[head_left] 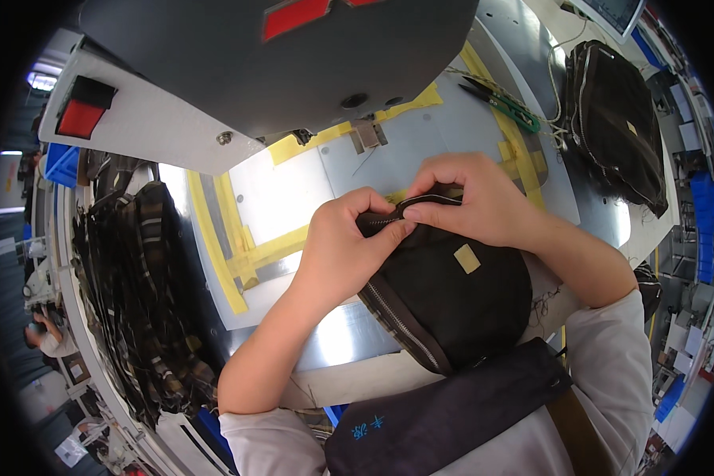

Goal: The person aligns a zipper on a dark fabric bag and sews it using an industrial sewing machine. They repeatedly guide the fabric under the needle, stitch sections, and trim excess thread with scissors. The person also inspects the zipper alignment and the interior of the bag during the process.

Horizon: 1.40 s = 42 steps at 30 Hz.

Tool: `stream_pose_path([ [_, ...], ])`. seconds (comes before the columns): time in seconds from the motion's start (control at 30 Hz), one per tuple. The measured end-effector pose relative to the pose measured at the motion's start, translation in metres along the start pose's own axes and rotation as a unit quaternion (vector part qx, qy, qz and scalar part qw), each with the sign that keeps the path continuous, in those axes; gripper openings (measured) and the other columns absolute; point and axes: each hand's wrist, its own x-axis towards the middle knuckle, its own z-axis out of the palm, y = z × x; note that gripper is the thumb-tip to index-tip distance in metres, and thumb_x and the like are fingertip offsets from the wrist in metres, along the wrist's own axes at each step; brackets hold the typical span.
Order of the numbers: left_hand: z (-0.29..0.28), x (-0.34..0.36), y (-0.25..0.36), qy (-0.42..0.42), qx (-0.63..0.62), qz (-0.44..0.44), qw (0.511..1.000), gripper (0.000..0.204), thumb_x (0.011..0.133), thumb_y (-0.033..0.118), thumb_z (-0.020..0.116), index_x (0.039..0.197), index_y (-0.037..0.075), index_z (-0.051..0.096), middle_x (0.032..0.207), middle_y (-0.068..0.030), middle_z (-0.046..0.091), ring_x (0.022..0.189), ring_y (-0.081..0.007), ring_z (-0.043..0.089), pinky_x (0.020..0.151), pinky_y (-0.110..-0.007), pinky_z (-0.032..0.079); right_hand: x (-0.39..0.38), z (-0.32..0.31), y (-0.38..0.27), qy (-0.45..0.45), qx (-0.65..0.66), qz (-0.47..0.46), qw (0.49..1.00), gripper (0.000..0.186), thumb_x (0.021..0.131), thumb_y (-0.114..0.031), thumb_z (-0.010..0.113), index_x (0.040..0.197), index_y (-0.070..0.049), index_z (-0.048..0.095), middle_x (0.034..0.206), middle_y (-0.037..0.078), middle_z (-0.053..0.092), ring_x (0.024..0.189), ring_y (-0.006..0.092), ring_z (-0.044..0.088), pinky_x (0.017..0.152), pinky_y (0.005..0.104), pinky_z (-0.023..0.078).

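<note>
1. You are holding the dark zippered pouch (488, 305) at the near edge of the table (452, 135), close before your body.
2. Your left hand (341, 242) is pinching its upper zipper edge (378, 224) between thumb and fingers; your right hand (472, 198) is pinching that edge just beside it.
3. The pouch is probably behaving as light, soft and floppy; the zipper edge, seemingly stiffer, is offering the surer hold.
4. Beyond your hands, the machine head (293, 71) is overhanging the table; pale surface is giving room between, with snips (516, 111) lying to the right.
</note>
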Motion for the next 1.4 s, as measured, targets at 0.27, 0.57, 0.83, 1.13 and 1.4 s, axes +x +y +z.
stream_pose_path([
  [0.27,0.011,-0.006,-0.001,0.017,0.033,0.037,0.999,0.02,0.085,0.012,0.067,0.092,0.0,0.052,0.079,-0.0153,0.059,0.073,-0.0271,0.057,0.067,-0.035,0.046,0.002,0.003,-0.007,0.023,0.018,0.087,0.996,0.016,0.085,-0.012,0.071,0.086,0.002,0.064,0.079,0.003,0.064,0.073,0.0067,0.056,0.065,0.0243,0.045],
  [0.57,0.005,-0.005,-0.005,-0.022,0.023,0.045,0.999,0.017,0.09,0.011,0.06,0.096,0.0,0.048,0.09,-0.0186,0.055,0.084,-0.0343,0.056,0.075,-0.038,0.044,0.001,0.001,-0.007,0.004,0.057,0.094,0.994,0.015,0.085,-0.011,0.071,0.087,0.002,0.065,0.08,0.003,0.064,0.074,0.006,0.057,0.065,0.0236,0.046],
  [0.83,0.005,-0.005,-0.005,-0.029,0.05,0.062,0.996,0.018,0.091,0.012,0.06,0.097,0.0,0.048,0.092,-0.0197,0.055,0.086,-0.0363,0.055,0.076,-0.04,0.044,0.002,0.003,0.001,0.025,0.038,0.025,0.999,0.018,0.083,-0.017,0.073,0.087,0.001,0.069,0.074,0.006,0.066,0.066,0.0097,0.057,0.059,0.0252,0.045],
  [1.13,0.006,-0.005,-0.015,0.099,0.143,0.325,0.929,0.029,0.071,-0.008,0.067,0.095,0.004,0.055,0.086,-0.0126,0.054,0.071,-0.0286,0.058,0.056,-0.035,0.047,-0.007,-0.001,-0.008,0.065,-0.246,-0.376,0.891,0.017,0.069,-0.003,0.072,0.086,-0.001,0.067,0.082,0.008,0.064,0.072,0.0208,0.063,0.068,0.0343,0.054],
  [1.4,0.01,-0.003,-0.018,0.165,0.13,0.412,0.887,0.037,0.062,-0.009,0.071,0.093,0.006,0.06,0.078,-0.0082,0.052,0.061,-0.0224,0.057,0.048,-0.031,0.045,-0.009,0.0,-0.005,0.098,-0.33,-0.512,0.787,0.019,0.069,-0.004,0.071,0.086,0.0,0.063,0.089,0.007,0.061,0.079,0.0223,0.06,0.074,0.0367,0.057],
])
